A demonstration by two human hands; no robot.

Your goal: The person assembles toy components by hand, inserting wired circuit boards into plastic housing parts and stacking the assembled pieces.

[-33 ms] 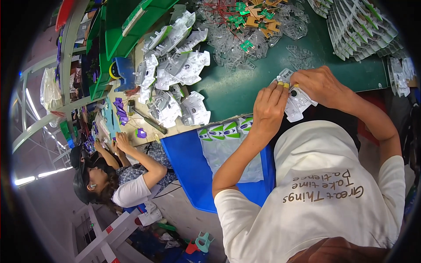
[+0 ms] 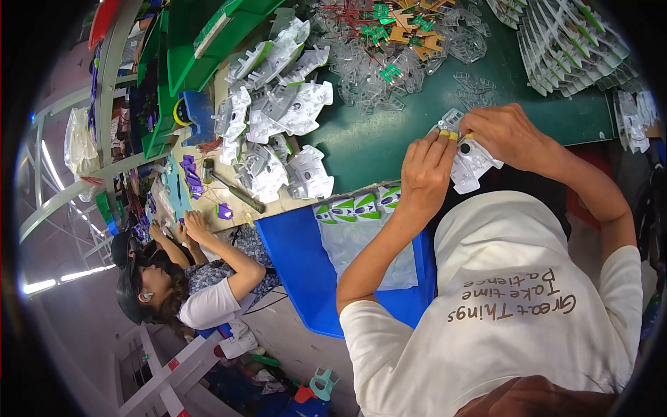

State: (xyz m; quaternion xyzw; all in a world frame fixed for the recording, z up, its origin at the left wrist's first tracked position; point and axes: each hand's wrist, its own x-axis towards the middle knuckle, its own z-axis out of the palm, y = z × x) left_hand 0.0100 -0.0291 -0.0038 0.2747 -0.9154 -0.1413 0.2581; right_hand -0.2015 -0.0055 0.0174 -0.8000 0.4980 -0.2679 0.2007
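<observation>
Over the front edge of the green-topped bench, my two hands meet on a white moulded plastic housing (image 2: 474, 169). My left hand (image 2: 426, 167) grips it from the left side, with yellow bands around its fingertips. My right hand (image 2: 511, 135) has its fingers pinched together at the upper part of the housing. Beyond my fingers a small clear plastic piece (image 2: 451, 118) shows at the top of the housing. What lies directly under my right fingertips is hidden.
White housings (image 2: 288, 111) lie heaped at the left, near a dark-handled tool (image 2: 237, 191). Clear plastic pieces (image 2: 379, 80) and green circuit boards (image 2: 391, 72) are piled at the back. Stacked housings (image 2: 566, 48) stand far right. A blue bin (image 2: 295, 278) sits below; a co-worker (image 2: 215, 302) works at left.
</observation>
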